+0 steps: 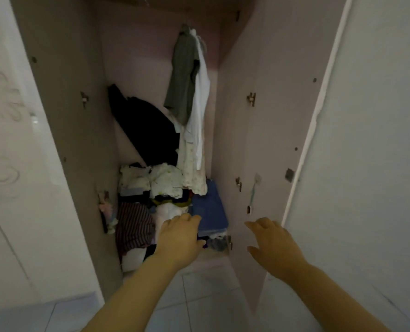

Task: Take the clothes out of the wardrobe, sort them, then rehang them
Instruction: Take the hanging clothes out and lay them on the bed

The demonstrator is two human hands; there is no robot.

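The open wardrobe [62,97] holds a heap of clothes on its floor: a folded blue garment [210,207], a striped one [133,226], white pieces [160,179] and a black garment [144,127] slumped against the back. A grey shirt [182,75] and a white shirt [202,97] hang from above. My left hand [178,237] reaches into the heap, fingers bent downward at the blue garment's near edge; whether they hold anything is hidden. My right hand [274,245] hovers in front of the right door, fingers relaxed, holding nothing.
The right wardrobe door [266,140] stands open, swung toward me, with hinges and a small hanging item [253,192] on its inner face. A white door [10,140] flanks the left side. Pale floor tiles [206,298] lie below.
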